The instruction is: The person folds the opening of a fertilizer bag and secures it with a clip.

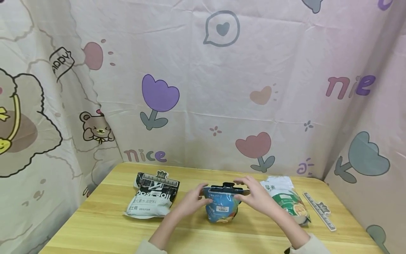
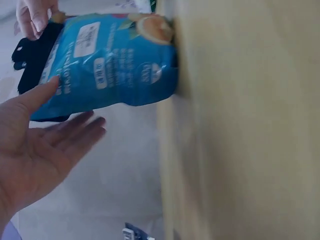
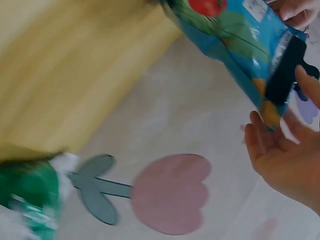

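Observation:
A blue pouch (image 1: 221, 208) with fruit pictures stands upright on the table, its top edge held in a black clip (image 1: 227, 189). My left hand (image 1: 191, 200) is at the pouch's left side. In the left wrist view, the thumb of that left hand (image 2: 35, 145) lies against the pouch (image 2: 115, 65), and its fingers extend behind, apart from it. My right hand (image 1: 257, 197) is at the right top corner. In the right wrist view, the right hand (image 3: 290, 160) has its thumb by the clip (image 3: 285, 70) and its fingers spread loosely around the corner.
On the left lies a black and white bag (image 1: 150, 201) with a piano-patterned clip (image 1: 160, 179) along its top. To the right are a green and white bag (image 1: 287, 201) and a loose piano-patterned clip (image 1: 319, 211). A printed curtain (image 1: 196, 141) hangs behind the wooden table (image 1: 104, 233).

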A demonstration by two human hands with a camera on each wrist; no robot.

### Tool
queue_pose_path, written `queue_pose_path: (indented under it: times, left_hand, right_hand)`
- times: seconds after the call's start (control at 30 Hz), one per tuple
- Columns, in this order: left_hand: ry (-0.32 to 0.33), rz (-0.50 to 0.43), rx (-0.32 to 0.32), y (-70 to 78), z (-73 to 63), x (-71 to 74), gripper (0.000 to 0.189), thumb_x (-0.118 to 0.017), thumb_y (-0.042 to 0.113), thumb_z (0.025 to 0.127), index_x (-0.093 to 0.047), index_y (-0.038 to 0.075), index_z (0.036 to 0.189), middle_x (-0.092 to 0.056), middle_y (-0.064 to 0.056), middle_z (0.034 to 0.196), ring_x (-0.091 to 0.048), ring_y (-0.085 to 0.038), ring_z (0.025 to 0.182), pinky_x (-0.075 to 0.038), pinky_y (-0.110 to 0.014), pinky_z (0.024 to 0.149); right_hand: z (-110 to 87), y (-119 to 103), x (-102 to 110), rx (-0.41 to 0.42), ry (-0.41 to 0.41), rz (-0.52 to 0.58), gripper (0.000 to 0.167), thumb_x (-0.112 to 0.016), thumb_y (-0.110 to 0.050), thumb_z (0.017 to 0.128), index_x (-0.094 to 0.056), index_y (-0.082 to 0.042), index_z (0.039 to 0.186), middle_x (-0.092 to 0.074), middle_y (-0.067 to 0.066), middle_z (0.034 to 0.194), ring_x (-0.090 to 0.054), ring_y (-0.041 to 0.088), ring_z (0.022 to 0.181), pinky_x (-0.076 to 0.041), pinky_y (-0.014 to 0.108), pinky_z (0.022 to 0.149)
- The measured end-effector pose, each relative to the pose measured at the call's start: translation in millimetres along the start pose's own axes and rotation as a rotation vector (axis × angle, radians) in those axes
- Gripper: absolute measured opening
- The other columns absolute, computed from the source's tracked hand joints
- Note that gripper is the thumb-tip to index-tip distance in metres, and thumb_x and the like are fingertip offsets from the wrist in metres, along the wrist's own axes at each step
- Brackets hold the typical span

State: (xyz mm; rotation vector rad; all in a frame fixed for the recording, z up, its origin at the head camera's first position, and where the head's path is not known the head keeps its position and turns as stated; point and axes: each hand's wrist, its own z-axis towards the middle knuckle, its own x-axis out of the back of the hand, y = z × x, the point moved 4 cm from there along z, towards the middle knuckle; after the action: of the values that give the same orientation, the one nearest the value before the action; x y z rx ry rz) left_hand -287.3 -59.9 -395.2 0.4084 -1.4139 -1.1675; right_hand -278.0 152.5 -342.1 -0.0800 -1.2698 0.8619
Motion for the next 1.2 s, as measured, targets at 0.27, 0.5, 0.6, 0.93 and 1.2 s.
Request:
queue_pose_path:
  times: [0.27, 0.5, 0.6, 0.93, 1.2]
  left_hand:
    - [-0.109, -0.056, 0.100, -13.2, -10.6, -19.2, 0.070, -0.068, 0.021, 0.083, -0.032, -0.016, 0.131, -0.043, -0.033, 0.126, -0.042, -0.048, 0.114, -0.035, -0.057, 0.091]
    - [-0.128, -0.092, 0.140, -17.4, -9.8, -31.3, 0.071, -0.068, 0.016, 0.083, -0.028, -0.021, 0.128, -0.043, -0.037, 0.121, -0.045, -0.048, 0.110, -0.036, -0.055, 0.092]
    - [-0.114, -0.107, 0.174, -16.2, -8.6, -34.4, 0.071, -0.068, 0.017, 0.084, -0.028, -0.022, 0.128, -0.045, -0.036, 0.120, -0.044, -0.048, 0.111, -0.034, -0.056, 0.092]
    - [-0.100, -0.176, 0.233, -12.5, -3.6, -38.5, 0.062, -0.062, 0.016, 0.088, -0.029, -0.020, 0.127, -0.048, -0.034, 0.116, -0.045, -0.047, 0.110, -0.035, -0.056, 0.092]
    - [-0.079, -0.184, 0.242, -14.5, 5.4, -36.8, 0.059, -0.059, 0.022, 0.091, -0.034, -0.016, 0.127, -0.048, -0.033, 0.118, -0.046, -0.046, 0.109, -0.036, -0.057, 0.091]
  right_hand:
    - [-27.4, 34.5, -20.0, -0.398, -0.132, 0.552, 0.065, -0.067, -0.019, 0.084, -0.033, 0.012, 0.131, -0.053, 0.023, 0.117, -0.053, 0.035, 0.103, -0.046, 0.046, 0.084]
    - [-36.8, 34.8, -44.1, -0.440, -0.293, 0.704, 0.071, -0.061, -0.019, 0.089, -0.021, 0.022, 0.129, -0.043, 0.032, 0.121, -0.050, 0.041, 0.105, -0.044, 0.049, 0.085]
    - [-36.6, 34.6, -49.3, -0.453, -0.261, 0.721, 0.068, -0.061, -0.017, 0.088, -0.022, 0.022, 0.129, -0.042, 0.033, 0.121, -0.050, 0.041, 0.105, -0.044, 0.049, 0.085]
    - [-31.3, 31.3, -51.8, -0.493, -0.131, 0.624, 0.055, -0.061, -0.014, 0.087, -0.033, 0.018, 0.123, -0.050, 0.027, 0.112, -0.054, 0.038, 0.097, -0.047, 0.049, 0.079]
    - [-21.9, 34.5, -54.3, -0.497, -0.099, 0.627, 0.047, -0.056, -0.018, 0.091, -0.038, 0.014, 0.122, -0.054, 0.024, 0.111, -0.051, 0.041, 0.102, -0.043, 0.054, 0.083]
